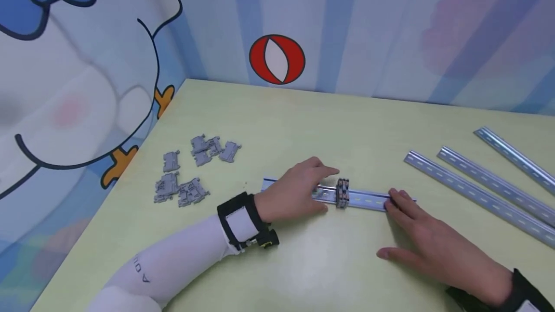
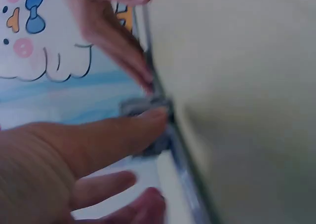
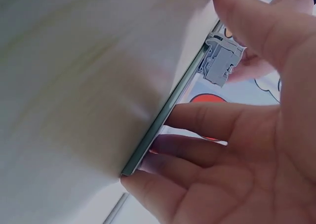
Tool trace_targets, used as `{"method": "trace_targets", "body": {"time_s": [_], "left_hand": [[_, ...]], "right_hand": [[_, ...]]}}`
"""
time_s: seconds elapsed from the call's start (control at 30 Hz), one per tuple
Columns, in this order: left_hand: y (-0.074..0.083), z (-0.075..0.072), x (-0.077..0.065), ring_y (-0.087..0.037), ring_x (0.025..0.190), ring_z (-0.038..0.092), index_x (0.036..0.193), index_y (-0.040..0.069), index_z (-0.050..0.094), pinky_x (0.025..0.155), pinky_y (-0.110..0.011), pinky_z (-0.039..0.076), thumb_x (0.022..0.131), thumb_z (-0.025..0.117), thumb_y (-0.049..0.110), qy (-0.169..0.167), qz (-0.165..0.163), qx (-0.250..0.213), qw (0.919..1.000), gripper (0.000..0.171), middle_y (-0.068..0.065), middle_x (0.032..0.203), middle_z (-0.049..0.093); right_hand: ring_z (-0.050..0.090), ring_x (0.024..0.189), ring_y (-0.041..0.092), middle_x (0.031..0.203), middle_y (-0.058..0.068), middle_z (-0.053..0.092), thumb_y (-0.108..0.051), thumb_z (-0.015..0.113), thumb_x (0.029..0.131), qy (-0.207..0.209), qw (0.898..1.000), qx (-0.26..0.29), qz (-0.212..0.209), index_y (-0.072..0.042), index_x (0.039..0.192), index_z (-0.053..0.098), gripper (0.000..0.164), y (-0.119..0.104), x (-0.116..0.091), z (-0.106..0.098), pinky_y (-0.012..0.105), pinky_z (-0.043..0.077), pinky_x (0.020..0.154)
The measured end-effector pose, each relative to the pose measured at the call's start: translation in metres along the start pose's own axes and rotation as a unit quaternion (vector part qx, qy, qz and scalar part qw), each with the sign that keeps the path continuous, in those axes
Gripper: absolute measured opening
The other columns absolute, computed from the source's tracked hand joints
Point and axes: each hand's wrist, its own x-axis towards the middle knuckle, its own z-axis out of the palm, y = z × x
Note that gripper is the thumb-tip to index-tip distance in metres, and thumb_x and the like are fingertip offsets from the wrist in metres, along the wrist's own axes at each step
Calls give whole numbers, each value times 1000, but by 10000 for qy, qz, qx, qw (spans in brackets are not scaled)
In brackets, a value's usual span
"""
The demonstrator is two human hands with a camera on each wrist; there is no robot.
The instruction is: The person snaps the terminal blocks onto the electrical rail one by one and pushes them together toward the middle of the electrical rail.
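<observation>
A short slotted metal DIN rail [image 1: 366,201] lies across the table, and a small stack of grey terminal blocks [image 1: 342,193] stands upright on it near the middle. My left hand [image 1: 297,189] is over the rail's left part, thumb and index finger spread on either side just left of the stack. In the left wrist view its thumb overlaps the terminal blocks [image 2: 132,106]. The straight fingers of my right hand [image 1: 433,242] touch the rail's right end, with the thumb held apart. The right wrist view shows these fingers along the rail's edge [image 3: 148,139], below the terminal blocks [image 3: 220,62].
Loose grey terminal blocks lie in groups on the left, one group [image 1: 192,191] nearer and another [image 1: 212,147] farther back. Three longer rails, the nearest one [image 1: 472,194] among them, lie slanted on the right. A patterned wall [image 1: 360,28] borders the table.
</observation>
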Motion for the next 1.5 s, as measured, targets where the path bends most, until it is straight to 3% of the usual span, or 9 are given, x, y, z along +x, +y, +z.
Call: {"method": "trace_targets", "body": {"time_s": [0.17, 0.33, 0.5, 0.73, 1.0, 1.2, 1.27, 1.33, 1.5], "left_hand": [[-23, -25, -20, -18, 104, 45, 134, 16, 59, 81, -28, 46, 74, 86, 25, -100, -563, 459, 9973, 66, -5, 118, 55], [-49, -37, -41, -17, 97, 47, 125, 15, 64, 77, -29, 45, 72, 87, 29, -64, -1049, 466, 9934, 59, -5, 110, 57], [-58, -44, -51, -16, 92, 51, 117, 15, 67, 76, -29, 45, 72, 87, 31, -55, -1210, 359, 9920, 52, -1, 103, 59], [-56, -44, -53, -16, 85, 49, 104, 14, 69, 74, -29, 44, 72, 88, 26, -77, -1133, 374, 9928, 39, 0, 92, 58], [-58, -37, -57, -16, 78, 48, 94, 14, 66, 68, -29, 41, 74, 86, 21, 55, -1001, 188, 9948, 29, -2, 84, 55], [-61, -32, -62, -13, 70, 52, 90, 14, 61, 63, -26, 43, 75, 85, 15, 299, -741, -82, 9968, 28, 2, 78, 61], [-63, -31, -62, -12, 69, 54, 91, 14, 60, 62, -26, 45, 76, 84, 14, 307, -658, -242, 9971, 29, 4, 78, 63], [-68, -32, -62, -11, 68, 55, 94, 15, 60, 62, -25, 46, 78, 82, 12, 286, -623, -455, 9966, 28, 6, 79, 64], [-80, -36, -58, -13, 70, 59, 98, 16, 63, 63, -27, 49, 86, 73, 7, 197, -666, -1081, 9917, 18, 4, 80, 65]], "right_hand": [[43, 133, 41, 149, 19, 42, -44, 72, 86, 296, 9987, 407, 46, -1, 137, 54, 68, 8, 5, -2, 55, 45, 96], [50, 127, 40, 137, 14, 57, -24, 77, 84, 1141, 9907, 742, -19, -10, 128, 64, 48, 24, 10, -4, 53, 46, 92], [67, 99, 32, 122, 17, 64, -14, 79, 80, 1734, 9817, 732, 280, -3, 122, 67, 45, 44, 12, -7, 40, 55, 73], [59, 75, 0, 89, 1, 65, -10, 79, 80, 1476, 9809, 1070, 678, -1, 113, 71, 35, 60, 8, -8, 20, 53, 60], [60, 79, 3, 96, 2, 66, -15, 81, 79, 1232, 9809, 1254, 827, -8, 108, 71, 31, 62, 12, -5, 21, 53, 64], [63, 78, 6, 92, 0, 69, -21, 79, 81, 859, 9711, 1871, 1207, -10, 103, 68, 27, 67, 12, -6, 22, 51, 64], [64, 78, 8, 91, 0, 70, -25, 76, 85, 697, 9601, 2356, 1333, -10, 103, 67, 25, 70, 11, -5, 23, 51, 63], [67, 82, 11, 94, 4, 71, -27, 71, 90, 517, 9350, 3189, 1466, -5, 106, 65, 28, 75, 9, -5, 26, 55, 66], [71, 93, 18, 106, 6, 71, -17, 66, 94, 461, 8394, 5153, 1669, 6, 117, 60, 34, 87, 10, 2, 36, 56, 79]]}}
